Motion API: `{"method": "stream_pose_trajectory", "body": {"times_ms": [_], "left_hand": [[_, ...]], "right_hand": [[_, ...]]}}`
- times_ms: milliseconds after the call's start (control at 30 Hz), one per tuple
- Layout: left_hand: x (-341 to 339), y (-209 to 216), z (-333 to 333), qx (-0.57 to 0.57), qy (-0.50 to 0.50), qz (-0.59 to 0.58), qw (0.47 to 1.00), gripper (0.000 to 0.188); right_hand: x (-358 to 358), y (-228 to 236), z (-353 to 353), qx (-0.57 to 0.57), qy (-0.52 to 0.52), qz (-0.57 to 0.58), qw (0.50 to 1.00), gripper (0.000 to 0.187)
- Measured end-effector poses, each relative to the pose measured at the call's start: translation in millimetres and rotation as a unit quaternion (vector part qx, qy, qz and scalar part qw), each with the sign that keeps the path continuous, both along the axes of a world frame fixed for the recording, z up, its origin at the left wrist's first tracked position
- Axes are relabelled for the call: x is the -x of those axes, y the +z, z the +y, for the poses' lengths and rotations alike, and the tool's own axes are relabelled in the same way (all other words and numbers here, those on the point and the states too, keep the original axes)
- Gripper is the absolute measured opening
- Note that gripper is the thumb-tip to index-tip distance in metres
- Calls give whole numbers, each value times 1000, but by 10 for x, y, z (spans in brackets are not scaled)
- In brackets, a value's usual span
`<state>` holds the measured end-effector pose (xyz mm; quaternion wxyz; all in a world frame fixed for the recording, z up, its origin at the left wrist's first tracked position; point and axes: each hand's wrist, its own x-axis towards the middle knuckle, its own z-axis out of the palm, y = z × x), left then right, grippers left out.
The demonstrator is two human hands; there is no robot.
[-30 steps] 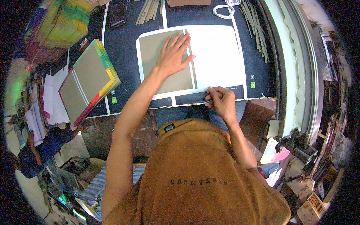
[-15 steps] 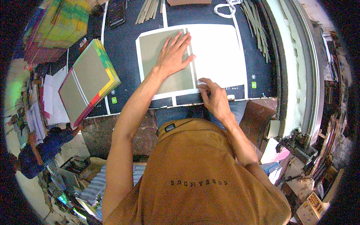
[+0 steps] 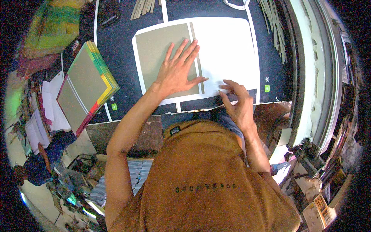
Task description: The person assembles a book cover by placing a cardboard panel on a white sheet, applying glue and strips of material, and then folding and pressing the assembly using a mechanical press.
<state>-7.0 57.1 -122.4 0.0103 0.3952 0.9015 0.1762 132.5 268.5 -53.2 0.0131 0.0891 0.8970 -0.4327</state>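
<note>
A white sheet (image 3: 228, 46) lies on the dark tabletop (image 3: 127, 77) in front of me. On its left half rests a grey board (image 3: 152, 50), with a narrow grey strip (image 3: 201, 88) along the board's right side and a thin white gap between them. My left hand (image 3: 176, 73) is spread flat over the board, fingertips and thumb reaching across the strip. My right hand (image 3: 240, 102) is at the sheet's near edge, right of the strip. Its fingers are bent and apart, with nothing visible between them.
Grey covers with coloured edges (image 3: 89, 77) are stacked at the left. Narrow grey strips (image 3: 276, 31) lie at the far right, more strips (image 3: 143, 8) at the far middle. A white loop (image 3: 236, 4) sits behind the sheet. Another person (image 3: 42, 162) is at the lower left.
My right hand has moved right and slightly nearer me, away from the strip, and its fingers have spread. My left hand has slid a little nearer, its thumb now lower across the strip.
</note>
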Motion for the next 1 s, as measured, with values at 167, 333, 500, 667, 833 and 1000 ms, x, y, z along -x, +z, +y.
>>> {"method": "stream_pose_trajectory", "body": {"times_ms": [167,333,500,667,833,1000], "left_hand": [[28,-30,13,-6,0,-7,1000,107],[42,0,12,-16,2,-11,1000,104],[42,5,9,-23,2,-22,999,104],[31,29,11,0,5,-6,1000,101],[76,74,4,12,1,-36,999,102],[391,-48,12,-12,-10,24,1000,100]], "right_hand": [[80,-129,68,-125,51,-14,991,45],[108,-126,56,-138,52,-28,989,46],[95,-158,72,-133,51,-31,989,47],[97,-143,71,-124,45,-51,990,47],[116,-128,81,-125,50,-42,990,47],[132,-117,80,-129,55,-45,989,47]]}}
